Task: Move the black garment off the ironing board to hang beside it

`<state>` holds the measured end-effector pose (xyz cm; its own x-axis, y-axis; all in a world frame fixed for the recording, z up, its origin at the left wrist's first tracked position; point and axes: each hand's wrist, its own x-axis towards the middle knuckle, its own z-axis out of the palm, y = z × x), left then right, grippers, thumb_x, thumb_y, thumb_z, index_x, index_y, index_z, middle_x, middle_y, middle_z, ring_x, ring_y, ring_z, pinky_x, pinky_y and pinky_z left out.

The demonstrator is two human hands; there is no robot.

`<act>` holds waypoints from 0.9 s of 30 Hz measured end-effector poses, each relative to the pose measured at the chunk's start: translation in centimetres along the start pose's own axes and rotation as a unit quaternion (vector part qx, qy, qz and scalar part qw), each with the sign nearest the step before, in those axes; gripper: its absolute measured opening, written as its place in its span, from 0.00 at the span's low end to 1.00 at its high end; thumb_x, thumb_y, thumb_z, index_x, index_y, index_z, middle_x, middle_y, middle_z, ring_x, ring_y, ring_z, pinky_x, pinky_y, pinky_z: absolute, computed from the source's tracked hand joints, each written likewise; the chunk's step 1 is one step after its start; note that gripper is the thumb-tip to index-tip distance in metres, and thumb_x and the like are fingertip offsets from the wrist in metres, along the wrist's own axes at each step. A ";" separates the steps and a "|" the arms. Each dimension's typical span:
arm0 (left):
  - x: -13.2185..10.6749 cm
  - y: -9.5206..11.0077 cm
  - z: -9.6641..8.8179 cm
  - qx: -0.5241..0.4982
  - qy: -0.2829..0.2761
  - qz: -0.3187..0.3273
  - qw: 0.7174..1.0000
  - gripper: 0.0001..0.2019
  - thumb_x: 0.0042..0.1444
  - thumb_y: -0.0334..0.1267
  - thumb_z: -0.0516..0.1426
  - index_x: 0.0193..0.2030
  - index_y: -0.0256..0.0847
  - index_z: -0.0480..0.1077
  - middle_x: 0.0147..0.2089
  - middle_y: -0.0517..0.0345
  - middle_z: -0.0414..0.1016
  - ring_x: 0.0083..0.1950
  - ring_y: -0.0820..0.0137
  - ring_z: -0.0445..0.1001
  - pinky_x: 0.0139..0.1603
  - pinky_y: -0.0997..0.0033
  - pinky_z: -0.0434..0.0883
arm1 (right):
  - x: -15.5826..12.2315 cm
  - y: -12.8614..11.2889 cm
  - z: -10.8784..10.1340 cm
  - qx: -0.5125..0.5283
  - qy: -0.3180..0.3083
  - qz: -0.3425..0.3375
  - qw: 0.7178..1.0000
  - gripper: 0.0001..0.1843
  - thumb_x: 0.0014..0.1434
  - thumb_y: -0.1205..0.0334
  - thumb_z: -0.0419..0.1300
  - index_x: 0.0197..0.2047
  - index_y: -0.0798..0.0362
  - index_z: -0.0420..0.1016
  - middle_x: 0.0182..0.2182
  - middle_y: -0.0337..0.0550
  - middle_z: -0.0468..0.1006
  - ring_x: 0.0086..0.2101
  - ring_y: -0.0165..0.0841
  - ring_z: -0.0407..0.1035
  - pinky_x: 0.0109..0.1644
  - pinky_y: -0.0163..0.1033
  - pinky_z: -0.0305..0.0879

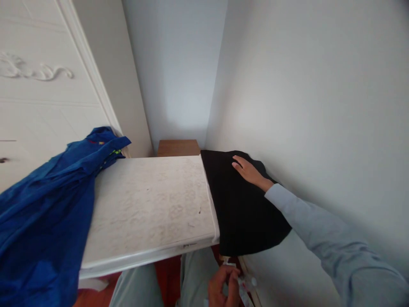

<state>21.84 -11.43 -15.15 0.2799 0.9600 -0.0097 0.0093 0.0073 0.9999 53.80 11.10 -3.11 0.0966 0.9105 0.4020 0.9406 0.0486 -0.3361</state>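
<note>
My right hand (249, 172) lies on a black cloth (244, 204), fingers stretched out and slightly spread. The cloth hangs beside the right end of a white table (153, 196), close to the wall. Below the cloth's lower edge, my left hand (223, 286) is closed with bent fingers. Around its fingers shows a small clear and white thing (244, 290), with a bit of red on it. The kind of thing cannot be made out. A blue long-sleeved garment (54, 200) is draped over the left end of the table.
Scuffs and stains mark the tabletop. A white cabinet with carved trim (38, 72) stands at the left. In the far corner is a brown wooden piece (179, 148). A pale wall (306, 106) runs close along the right. My legs (139, 285) are under the table.
</note>
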 end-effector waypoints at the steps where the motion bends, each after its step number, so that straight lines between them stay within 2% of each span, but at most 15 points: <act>1: 0.3 1.2 -0.4 0.027 0.006 0.075 0.997 0.15 0.64 0.46 0.52 0.34 0.42 0.76 0.28 0.55 0.75 0.30 0.68 0.73 0.34 0.70 0.70 | -1.4 -0.1 -0.6 -0.002 -0.010 0.004 1.000 0.30 0.70 0.44 0.46 0.68 0.49 0.63 0.66 0.48 0.66 0.66 0.42 0.58 0.70 0.52 0.52; 2: 0.8 2.6 -0.8 0.049 0.010 0.158 0.986 0.13 0.65 0.42 0.51 0.37 0.43 0.76 0.31 0.54 0.76 0.33 0.67 0.74 0.38 0.69 0.71 | -2.7 0.0 -1.1 -0.007 -0.010 0.018 1.000 0.31 0.69 0.44 0.46 0.69 0.48 0.62 0.66 0.48 0.66 0.66 0.42 0.58 0.70 0.52 0.52; 4: 2.7 5.5 -1.4 0.092 -0.006 0.293 0.952 0.11 0.65 0.37 0.51 0.42 0.42 0.76 0.33 0.53 0.76 0.36 0.67 0.75 0.37 0.68 0.71 | -5.2 0.8 -1.8 -0.025 0.016 0.070 0.997 0.32 0.70 0.43 0.44 0.69 0.51 0.61 0.65 0.52 0.66 0.65 0.43 0.59 0.70 0.53 0.53; 6: 5.6 8.4 -1.8 0.147 -0.012 0.351 0.925 0.11 0.65 0.33 0.50 0.45 0.41 0.74 0.36 0.51 0.77 0.39 0.66 0.75 0.41 0.66 0.72 | -7.2 1.8 -2.0 -0.055 0.026 0.115 0.992 0.33 0.70 0.44 0.43 0.68 0.56 0.62 0.64 0.57 0.67 0.64 0.45 0.61 0.69 0.54 0.55; 8: 9.1 10.8 -1.7 0.224 -0.040 0.378 0.897 0.13 0.65 0.33 0.51 0.52 0.40 0.73 0.47 0.47 0.78 0.50 0.62 0.75 0.52 0.59 0.72 | -8.7 2.7 -1.8 -0.093 -0.012 0.120 0.988 0.33 0.70 0.46 0.44 0.66 0.60 0.65 0.63 0.60 0.68 0.65 0.46 0.60 0.70 0.53 0.54; 10: 12.5 12.2 -1.5 0.301 -0.086 0.403 0.860 0.17 0.64 0.34 0.53 0.59 0.38 0.69 0.58 0.45 0.75 0.63 0.58 0.69 0.62 0.54 0.67 | -9.6 3.0 -1.6 -0.132 -0.058 0.102 0.984 0.31 0.70 0.47 0.46 0.65 0.61 0.66 0.64 0.60 0.67 0.66 0.46 0.57 0.71 0.52 0.52; 13: 16.5 12.3 -1.6 0.396 -0.181 0.414 0.799 0.20 0.64 0.35 0.55 0.62 0.36 0.68 0.68 0.44 0.66 0.72 0.55 0.57 0.68 0.50 0.60 | -9.9 2.8 -1.6 -0.182 -0.044 0.106 0.977 0.32 0.70 0.48 0.46 0.66 0.63 0.64 0.67 0.61 0.62 0.68 0.47 0.52 0.71 0.53 0.50; 16: 18.5 10.6 -2.4 0.460 -0.201 0.379 0.778 0.22 0.65 0.41 0.55 0.64 0.34 0.66 0.70 0.38 0.63 0.73 0.52 0.56 0.69 0.47 0.58 | -9.4 2.7 -1.8 -0.207 -0.012 0.148 0.967 0.34 0.71 0.48 0.44 0.69 0.65 0.60 0.69 0.63 0.56 0.69 0.49 0.49 0.71 0.55 0.48; 19: 18.7 9.1 -3.3 0.477 -0.197 0.369 0.773 0.23 0.67 0.45 0.53 0.63 0.34 0.67 0.68 0.37 0.65 0.70 0.52 0.61 0.68 0.47 0.58 | -8.7 3.0 -1.6 -0.199 -0.054 0.185 0.961 0.32 0.71 0.49 0.44 0.67 0.64 0.63 0.67 0.65 0.61 0.67 0.50 0.53 0.69 0.56 0.51; 22: 18.3 8.8 -3.8 0.481 -0.179 0.369 0.775 0.22 0.67 0.45 0.52 0.62 0.33 0.68 0.66 0.37 0.67 0.69 0.53 0.63 0.69 0.49 0.59 | -8.0 3.4 -1.4 -0.190 -0.082 0.176 0.962 0.30 0.70 0.49 0.46 0.65 0.61 0.66 0.64 0.63 0.66 0.66 0.50 0.57 0.68 0.55 0.54; 25: 18.1 9.2 -3.7 0.484 -0.170 0.357 0.780 0.21 0.67 0.45 0.52 0.60 0.33 0.70 0.65 0.39 0.69 0.68 0.54 0.65 0.69 0.50 0.60 | -7.4 3.3 -1.3 -0.189 -0.075 0.169 0.964 0.33 0.71 0.47 0.44 0.68 0.62 0.61 0.68 0.62 0.60 0.68 0.48 0.52 0.70 0.53 0.51; 27: 18.1 9.4 -3.6 0.483 -0.167 0.350 0.785 0.21 0.67 0.44 0.52 0.59 0.33 0.71 0.65 0.39 0.70 0.68 0.54 0.65 0.68 0.50 0.61 | -7.1 3.2 -1.2 -0.188 -0.062 0.189 0.962 0.35 0.71 0.47 0.42 0.69 0.65 0.59 0.70 0.63 0.55 0.69 0.48 0.48 0.71 0.52 0.48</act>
<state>23.50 7.06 -5.91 0.7762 0.5055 0.3768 0.4190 -0.8602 0.2907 56.49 4.33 -6.01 0.4374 0.8769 0.1993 0.8993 -0.4265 -0.0972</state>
